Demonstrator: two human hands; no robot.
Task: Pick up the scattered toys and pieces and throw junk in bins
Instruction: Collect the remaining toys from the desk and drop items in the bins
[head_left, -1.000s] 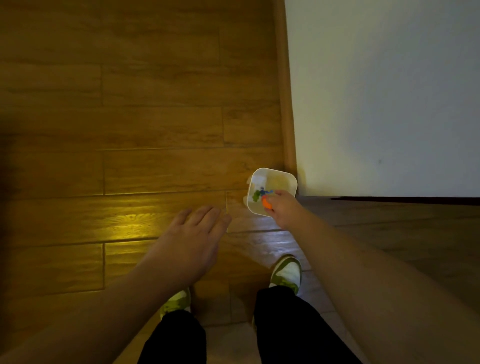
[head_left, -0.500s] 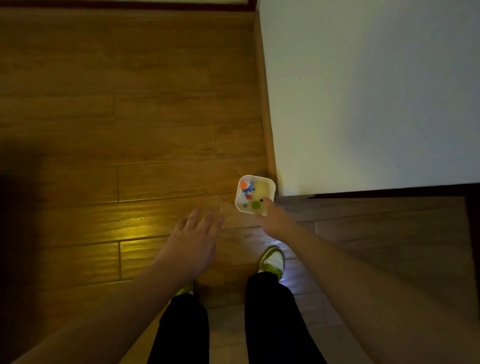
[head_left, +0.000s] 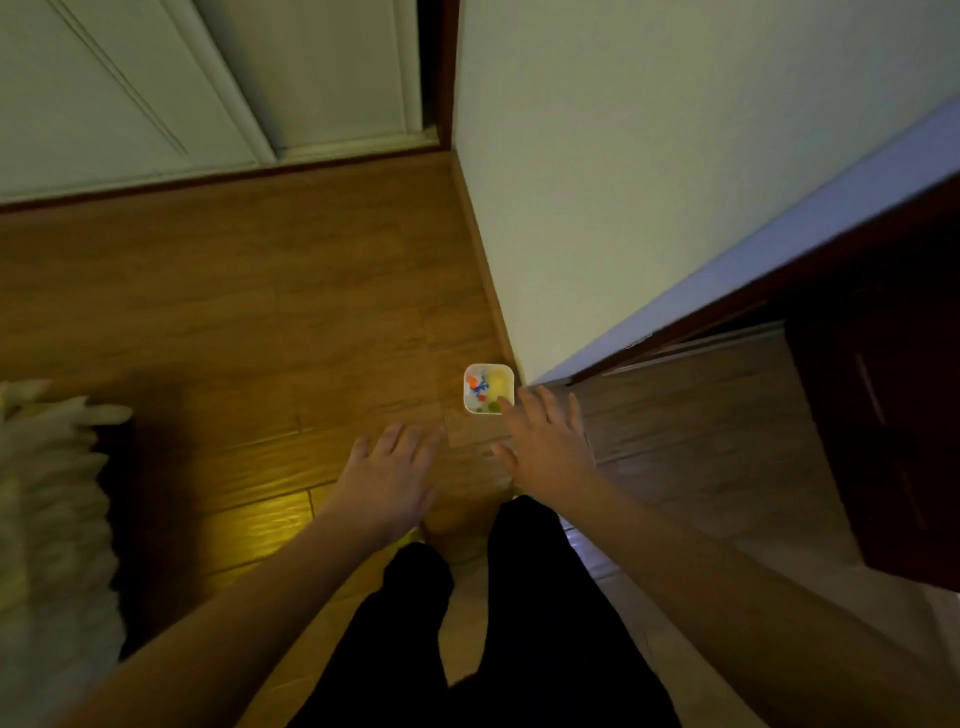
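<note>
The small white bin (head_left: 489, 388) is seen standing on the wooden floor (head_left: 249, 312), just beside the wall corner (head_left: 511, 358), with a few coloured toy pieces (head_left: 479, 387) lying inside it. The right hand (head_left: 545, 447) is held nearest the bin, fingers spread and relaxed, one fingertip at the bin's near rim; whether the rim is actually touched cannot be told. The left hand (head_left: 387, 473) is held farther from the bin, flat and loose, and nothing is gripped by either hand. The deposit appears to be finished, so the bin is best left upright where it stands, and the right hand is best lifted clear without the rim being caught, since so light a container could easily be tipped and its pieces scattered.
</note>
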